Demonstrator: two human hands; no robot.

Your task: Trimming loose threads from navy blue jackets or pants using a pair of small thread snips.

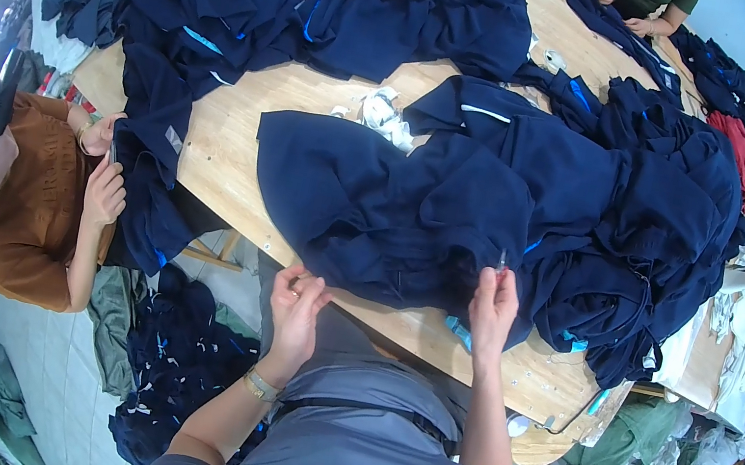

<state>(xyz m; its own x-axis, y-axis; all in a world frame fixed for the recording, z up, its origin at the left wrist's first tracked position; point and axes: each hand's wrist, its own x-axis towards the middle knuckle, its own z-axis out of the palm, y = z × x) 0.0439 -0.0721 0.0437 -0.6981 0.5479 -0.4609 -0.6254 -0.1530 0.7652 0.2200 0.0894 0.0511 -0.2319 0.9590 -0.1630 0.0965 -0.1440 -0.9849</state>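
A dark navy garment (378, 204) lies spread over the table in front of me. My right hand (494, 309) is closed above its near right part, holding a small tool (502, 263) with a metal tip and a bit of red; its exact kind is too small to make out. Just left of the garment's near edge, by the table's edge, is my left hand (298, 304). Its fingers are curled together, and whatever they may pinch cannot be seen. A light blue item (459, 331) lies on the table beside my right wrist.
Heaped navy garments (363, 2) cover the far side of the wooden table (221, 131), with more piled at right (670, 185). White scraps (386, 117) lie between. A person in brown (39, 204) handles navy cloth at left; another person's hands (653, 25) work at the far right.
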